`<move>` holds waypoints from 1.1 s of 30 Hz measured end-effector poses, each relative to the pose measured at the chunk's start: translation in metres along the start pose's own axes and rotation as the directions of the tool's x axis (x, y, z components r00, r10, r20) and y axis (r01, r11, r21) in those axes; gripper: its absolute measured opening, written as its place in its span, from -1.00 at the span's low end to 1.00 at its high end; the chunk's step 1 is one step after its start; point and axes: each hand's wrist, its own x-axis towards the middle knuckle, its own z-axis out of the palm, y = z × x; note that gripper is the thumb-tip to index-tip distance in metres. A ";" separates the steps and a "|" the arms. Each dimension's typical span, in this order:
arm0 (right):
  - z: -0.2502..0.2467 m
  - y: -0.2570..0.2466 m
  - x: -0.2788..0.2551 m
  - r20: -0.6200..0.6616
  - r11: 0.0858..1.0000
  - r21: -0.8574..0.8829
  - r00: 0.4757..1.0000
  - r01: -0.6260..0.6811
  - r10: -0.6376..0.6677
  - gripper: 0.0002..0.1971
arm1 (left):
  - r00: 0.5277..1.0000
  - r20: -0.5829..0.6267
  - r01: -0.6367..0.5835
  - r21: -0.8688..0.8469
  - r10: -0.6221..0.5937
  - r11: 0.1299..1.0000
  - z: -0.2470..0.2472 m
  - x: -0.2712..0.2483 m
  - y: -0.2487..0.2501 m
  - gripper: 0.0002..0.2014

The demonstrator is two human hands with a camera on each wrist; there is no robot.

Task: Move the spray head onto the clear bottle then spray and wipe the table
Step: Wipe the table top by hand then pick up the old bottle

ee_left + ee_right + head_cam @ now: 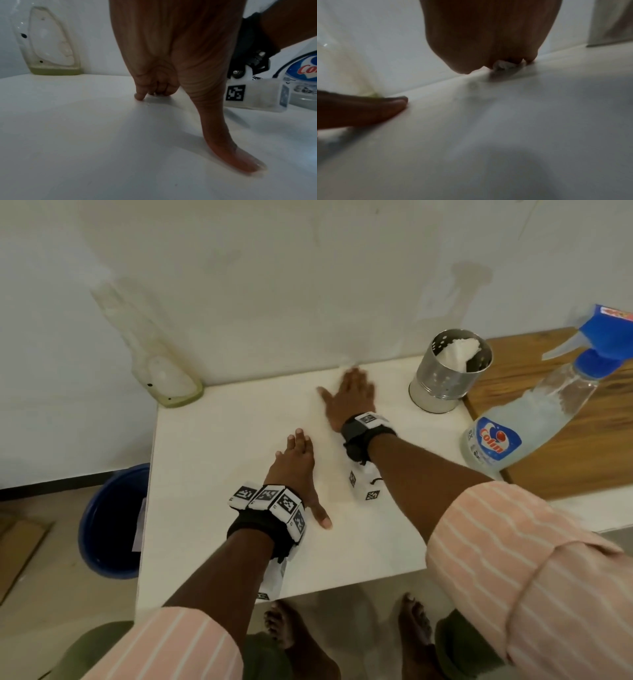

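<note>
The clear bottle [534,419] with a red and blue label stands at the table's right edge, with the blue spray head [603,344] on its neck; its label shows in the left wrist view [305,75]. My right hand [349,398] lies flat near the back edge of the white table [212,474], pressing a small white tissue [346,367] under its fingers. From the right wrist, the tissue [505,65] peeks out beneath my right hand [488,40]. My left hand [308,477] rests on the table's middle, thumb spread, holding nothing; its fingertips [140,96] touch the surface.
A headless clear bottle [154,361] with a yellowish residue leans at the wall, back left. A perforated steel holder [452,371] stuffed with tissue stands back right. A wooden surface [565,460] adjoins on the right. A blue bucket [113,522] sits on the floor, left.
</note>
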 end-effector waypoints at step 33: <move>0.015 0.027 -0.158 0.092 1.000 -0.001 0.996 0.010 -0.010 -0.19 | 0.999 -0.008 0.045 -0.078 -0.045 0.996 0.053 -0.080 -0.020 0.61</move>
